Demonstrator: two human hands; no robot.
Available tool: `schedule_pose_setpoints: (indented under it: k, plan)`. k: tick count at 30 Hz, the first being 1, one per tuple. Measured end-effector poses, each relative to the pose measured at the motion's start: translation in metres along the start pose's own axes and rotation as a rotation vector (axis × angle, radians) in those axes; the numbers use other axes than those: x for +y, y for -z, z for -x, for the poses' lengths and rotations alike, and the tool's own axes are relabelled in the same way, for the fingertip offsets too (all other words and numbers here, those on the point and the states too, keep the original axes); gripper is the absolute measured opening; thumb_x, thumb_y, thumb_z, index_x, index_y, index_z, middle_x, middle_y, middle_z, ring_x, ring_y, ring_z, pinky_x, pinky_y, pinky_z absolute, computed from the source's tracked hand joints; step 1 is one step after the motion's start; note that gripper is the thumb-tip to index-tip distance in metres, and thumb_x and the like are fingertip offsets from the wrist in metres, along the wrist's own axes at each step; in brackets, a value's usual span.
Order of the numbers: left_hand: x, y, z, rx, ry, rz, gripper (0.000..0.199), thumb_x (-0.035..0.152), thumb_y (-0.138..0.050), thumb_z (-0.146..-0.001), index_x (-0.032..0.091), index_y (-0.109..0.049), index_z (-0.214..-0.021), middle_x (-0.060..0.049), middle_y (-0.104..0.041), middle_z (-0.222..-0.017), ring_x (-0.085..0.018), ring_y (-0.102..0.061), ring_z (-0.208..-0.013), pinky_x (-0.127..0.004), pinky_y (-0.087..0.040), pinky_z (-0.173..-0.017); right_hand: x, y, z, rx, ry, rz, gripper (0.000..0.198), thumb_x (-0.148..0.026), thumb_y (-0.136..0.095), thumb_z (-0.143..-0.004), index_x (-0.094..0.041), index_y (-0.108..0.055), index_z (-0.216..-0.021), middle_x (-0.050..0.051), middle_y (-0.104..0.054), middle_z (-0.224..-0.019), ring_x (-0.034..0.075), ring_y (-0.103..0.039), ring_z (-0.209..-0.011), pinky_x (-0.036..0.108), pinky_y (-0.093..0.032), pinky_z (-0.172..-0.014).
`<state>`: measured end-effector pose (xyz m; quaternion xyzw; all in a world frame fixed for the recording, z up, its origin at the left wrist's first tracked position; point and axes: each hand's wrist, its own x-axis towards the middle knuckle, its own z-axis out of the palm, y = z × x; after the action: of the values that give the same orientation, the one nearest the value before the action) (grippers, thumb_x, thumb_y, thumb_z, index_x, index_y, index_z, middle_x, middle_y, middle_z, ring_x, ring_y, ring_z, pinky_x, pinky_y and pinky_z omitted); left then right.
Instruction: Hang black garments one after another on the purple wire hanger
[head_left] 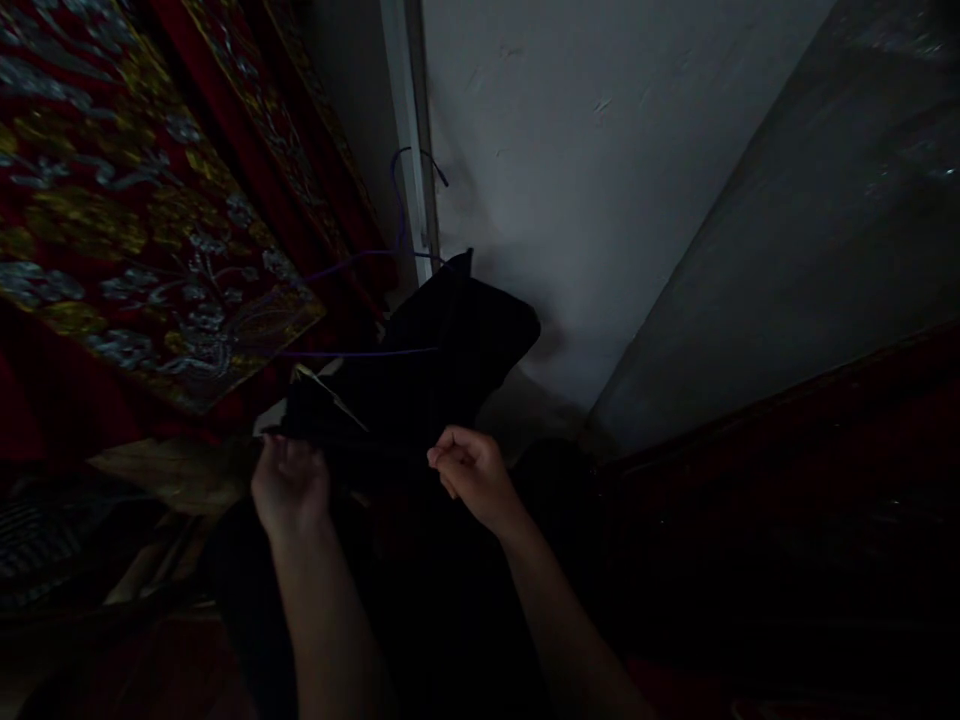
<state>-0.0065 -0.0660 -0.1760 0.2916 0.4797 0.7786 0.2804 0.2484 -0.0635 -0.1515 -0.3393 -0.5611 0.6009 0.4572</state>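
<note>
The view is very dark. A black piece of cloth (480,330), seemingly a garment, spreads in front of me. A thin purple wire hanger (360,353) runs into it, its left end bare and its hook up by the wall. My left hand (291,485) has its fingers curled at the cloth's left edge. My right hand (471,468) is closed in a pinch on the near part of the cloth, a short way to the right. The dark makes the cloth's folds hard to read.
Red fabric with gold and silver embroidery (127,200) hangs at the left. A pale wall (570,150) with a narrow vertical strip (409,100) stands ahead. At the lower left lies a striped cloth (37,545), near a brownish flat piece (172,470).
</note>
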Motion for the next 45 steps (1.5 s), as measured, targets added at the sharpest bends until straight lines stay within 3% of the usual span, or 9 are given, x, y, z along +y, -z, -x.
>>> schedule_pose_setpoints:
  k: [4,9,13,19,25,31,37,42,45]
  plan:
    - [-0.032,-0.013,0.034,0.021,0.2,0.106,0.03,0.045,-0.066,-0.079,0.022,-0.048,-0.071,0.004,-0.058,-0.063,-0.014,-0.061,-0.064,-0.028,-0.049,-0.066,0.009,0.026,0.007,0.026,-0.07,-0.038,0.025,-0.04,-0.065,-0.075,-0.021,-0.054,-0.062,-0.008,-0.042,-0.042,0.007,-0.034,-0.037,0.022,-0.024,-0.043]
    - [-0.012,-0.057,0.055,-0.077,0.075,0.153,0.021,0.041,-0.069,-0.083,0.022,-0.062,-0.087,0.0,-0.071,-0.09,-0.015,-0.067,-0.088,-0.028,-0.051,-0.081,0.017,0.055,0.006,0.064,-0.109,0.134,0.033,-0.047,-0.066,-0.079,-0.02,-0.057,-0.063,-0.006,-0.046,-0.046,0.01,-0.04,-0.043,0.024,-0.029,-0.047]
    - [-0.001,-0.086,0.087,-0.235,0.096,0.001,0.021,0.041,-0.073,-0.083,0.021,-0.07,-0.09,-0.002,-0.072,-0.092,-0.017,-0.068,-0.09,-0.03,-0.053,-0.084,0.023,0.04,0.011,0.085,0.077,0.226,0.028,-0.042,-0.076,-0.078,-0.02,-0.065,-0.092,0.002,-0.067,-0.085,0.017,-0.064,-0.08,0.029,-0.049,-0.074]
    - [0.007,-0.109,0.117,-0.429,-0.176,-0.351,0.015,0.035,-0.07,-0.088,0.024,-0.078,-0.094,-0.006,-0.067,-0.106,-0.023,-0.063,-0.107,-0.037,-0.051,-0.099,0.031,0.005,0.01,0.083,0.168,0.004,0.042,-0.03,-0.073,-0.081,-0.026,-0.06,-0.121,0.006,-0.067,-0.127,0.023,-0.061,-0.122,0.037,-0.045,-0.109]
    - [-0.001,-0.096,0.092,-0.641,-0.075,-0.386,0.029,0.045,-0.055,-0.097,0.025,-0.071,-0.11,-0.006,-0.069,-0.117,-0.024,-0.064,-0.112,-0.037,-0.05,-0.102,0.011,0.02,-0.008,-0.061,0.006,-0.004,0.026,-0.029,-0.07,-0.079,-0.023,-0.073,-0.104,0.001,-0.074,-0.1,0.021,-0.068,-0.096,0.034,-0.052,-0.09]
    - [-0.017,-0.077,0.055,-1.118,0.137,-0.583,0.041,0.052,-0.057,-0.095,0.02,-0.073,-0.114,-0.007,-0.076,-0.109,-0.027,-0.07,-0.099,-0.037,-0.057,-0.086,-0.047,0.062,-0.061,-0.047,0.392,0.304,0.011,-0.023,-0.066,-0.081,-0.021,-0.076,-0.084,0.001,-0.075,-0.086,0.018,-0.069,-0.086,0.033,-0.051,-0.087]
    - [0.001,-0.061,0.018,-0.884,-0.229,-0.755,0.033,0.045,-0.062,-0.093,0.021,-0.068,-0.116,-0.007,-0.073,-0.116,-0.026,-0.068,-0.107,-0.034,-0.051,-0.095,-0.068,0.058,-0.11,-0.04,0.631,0.424,0.021,-0.024,-0.058,-0.091,-0.023,-0.077,-0.1,0.003,-0.078,-0.106,0.018,-0.07,-0.105,0.036,-0.049,-0.101]
    - [0.013,-0.042,-0.005,-0.829,-0.36,-0.947,0.044,0.046,-0.071,-0.085,0.023,-0.065,-0.122,-0.007,-0.073,-0.118,-0.026,-0.07,-0.105,-0.033,-0.051,-0.092,-0.061,0.071,-0.13,-0.285,0.45,0.684,0.071,-0.033,-0.088,-0.065,-0.02,-0.066,-0.132,0.011,-0.065,-0.138,0.028,-0.059,-0.13,0.043,-0.043,-0.113]
    - [0.014,-0.034,-0.017,-0.936,-0.297,-1.099,0.035,0.049,-0.07,-0.085,0.024,-0.071,-0.109,-0.006,-0.077,-0.107,-0.027,-0.072,-0.095,-0.032,-0.051,-0.083,-0.058,0.081,-0.135,-0.395,0.379,0.792,0.06,-0.019,-0.086,-0.066,-0.022,-0.072,-0.124,0.01,-0.071,-0.13,0.029,-0.066,-0.121,0.045,-0.047,-0.11]
